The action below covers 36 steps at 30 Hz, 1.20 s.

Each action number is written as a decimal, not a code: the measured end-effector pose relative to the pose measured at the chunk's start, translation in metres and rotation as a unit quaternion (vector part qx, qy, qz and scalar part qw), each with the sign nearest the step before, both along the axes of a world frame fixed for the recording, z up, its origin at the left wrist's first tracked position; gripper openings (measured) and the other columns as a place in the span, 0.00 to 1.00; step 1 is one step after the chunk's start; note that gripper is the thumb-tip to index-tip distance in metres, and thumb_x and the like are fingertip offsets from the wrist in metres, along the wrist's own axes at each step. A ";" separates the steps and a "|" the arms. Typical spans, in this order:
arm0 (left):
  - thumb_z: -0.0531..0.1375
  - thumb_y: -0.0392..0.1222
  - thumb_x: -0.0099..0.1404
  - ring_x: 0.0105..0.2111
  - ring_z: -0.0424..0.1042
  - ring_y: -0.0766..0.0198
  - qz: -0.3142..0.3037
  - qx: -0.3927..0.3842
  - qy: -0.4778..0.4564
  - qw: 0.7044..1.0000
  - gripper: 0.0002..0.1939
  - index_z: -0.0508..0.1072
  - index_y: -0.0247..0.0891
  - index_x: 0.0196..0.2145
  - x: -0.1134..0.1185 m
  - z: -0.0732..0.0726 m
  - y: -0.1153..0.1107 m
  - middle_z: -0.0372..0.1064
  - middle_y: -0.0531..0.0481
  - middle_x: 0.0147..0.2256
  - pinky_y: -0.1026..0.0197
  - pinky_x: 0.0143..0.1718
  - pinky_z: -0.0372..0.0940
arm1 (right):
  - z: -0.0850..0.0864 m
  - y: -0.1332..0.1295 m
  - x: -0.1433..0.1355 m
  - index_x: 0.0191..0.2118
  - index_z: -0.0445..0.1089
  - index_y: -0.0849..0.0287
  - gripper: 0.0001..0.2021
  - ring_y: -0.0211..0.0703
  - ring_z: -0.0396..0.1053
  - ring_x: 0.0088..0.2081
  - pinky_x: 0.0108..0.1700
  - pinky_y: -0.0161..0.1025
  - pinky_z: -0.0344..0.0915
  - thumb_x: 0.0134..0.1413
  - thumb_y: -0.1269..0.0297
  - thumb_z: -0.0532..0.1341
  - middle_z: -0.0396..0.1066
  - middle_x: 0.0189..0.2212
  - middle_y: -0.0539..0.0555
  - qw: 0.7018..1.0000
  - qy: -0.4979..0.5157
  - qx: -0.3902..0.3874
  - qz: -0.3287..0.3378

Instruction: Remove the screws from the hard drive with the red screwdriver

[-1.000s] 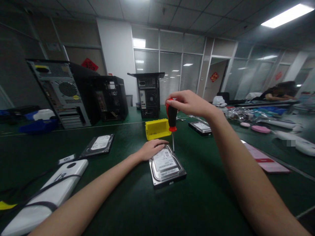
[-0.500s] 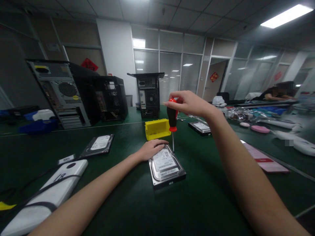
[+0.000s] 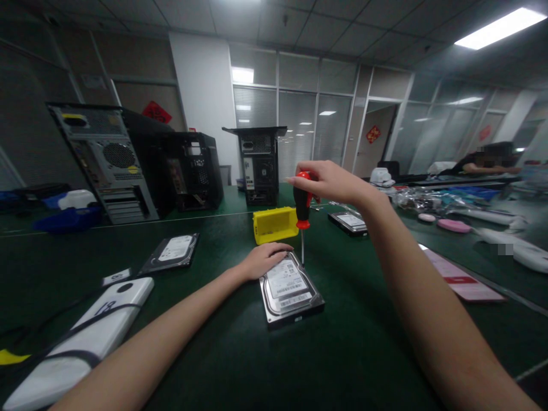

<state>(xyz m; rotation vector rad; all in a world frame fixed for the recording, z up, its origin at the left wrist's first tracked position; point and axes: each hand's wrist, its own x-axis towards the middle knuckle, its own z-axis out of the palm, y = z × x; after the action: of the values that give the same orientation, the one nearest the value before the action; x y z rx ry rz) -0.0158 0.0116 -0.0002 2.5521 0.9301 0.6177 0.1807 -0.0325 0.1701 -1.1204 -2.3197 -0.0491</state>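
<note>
A silver hard drive [image 3: 290, 285] with a white label lies flat on the green table in front of me. My left hand [image 3: 268, 258] grips its far left part, fingers wrapped over the top edge. Above the drive's far right side, my right hand [image 3: 319, 177] is closed round the top of a screwdriver [image 3: 303, 200] with a red and black handle. The screwdriver stands nearly upright, its tip at the drive's right edge; the exact contact spot is too small to make out. Just behind the drive sits a yellow plastic box [image 3: 275, 225], its open side facing me.
Other hard drives lie left [image 3: 173, 251] and right [image 3: 349, 221]. A white power strip [image 3: 85, 342] with black cable is at near left. Computer cases [image 3: 261, 165] stand behind. Right are a pink box [image 3: 464, 277], bagged parts and a distant person [image 3: 483, 162].
The view has shifted very slightly. My right hand and the screwdriver handle have moved a little, with the tip staying at the drive's edge. My left hand keeps its place.
</note>
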 end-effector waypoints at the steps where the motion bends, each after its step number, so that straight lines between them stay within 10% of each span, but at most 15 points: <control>1: 0.45 0.45 0.69 0.51 0.64 0.59 0.000 -0.001 0.000 1.000 0.18 0.66 0.41 0.52 0.000 0.000 0.000 0.65 0.50 0.52 0.59 0.51 0.58 | 0.000 0.000 0.000 0.29 0.62 0.61 0.16 0.35 0.58 0.24 0.27 0.35 0.50 0.55 0.52 0.53 0.62 0.24 0.51 1.000 -0.007 0.018 -0.001; 23: 0.46 0.44 0.68 0.50 0.65 0.60 0.006 -0.003 0.001 1.000 0.18 0.67 0.40 0.50 0.002 0.002 -0.001 0.67 0.49 0.51 0.60 0.51 0.58 | 0.000 0.003 0.002 0.20 0.65 0.62 0.32 0.39 0.59 0.23 0.27 0.38 0.51 0.56 0.41 0.40 0.64 0.20 0.57 0.988 -0.031 0.036 -0.149; 36: 0.46 0.45 0.68 0.50 0.65 0.59 0.010 -0.007 -0.002 1.000 0.18 0.67 0.40 0.50 0.001 0.002 -0.002 0.67 0.49 0.51 0.59 0.51 0.58 | 0.000 0.001 0.000 0.46 0.67 0.62 0.20 0.41 0.67 0.36 0.37 0.37 0.60 0.61 0.57 0.45 0.71 0.37 0.57 0.998 0.033 -0.022 0.042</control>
<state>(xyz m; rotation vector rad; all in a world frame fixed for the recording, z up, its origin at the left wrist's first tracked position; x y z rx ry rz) -0.0150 0.0092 0.0017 2.5310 0.9559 0.6194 0.1805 -0.0312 0.1698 -1.0292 -2.3161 0.0701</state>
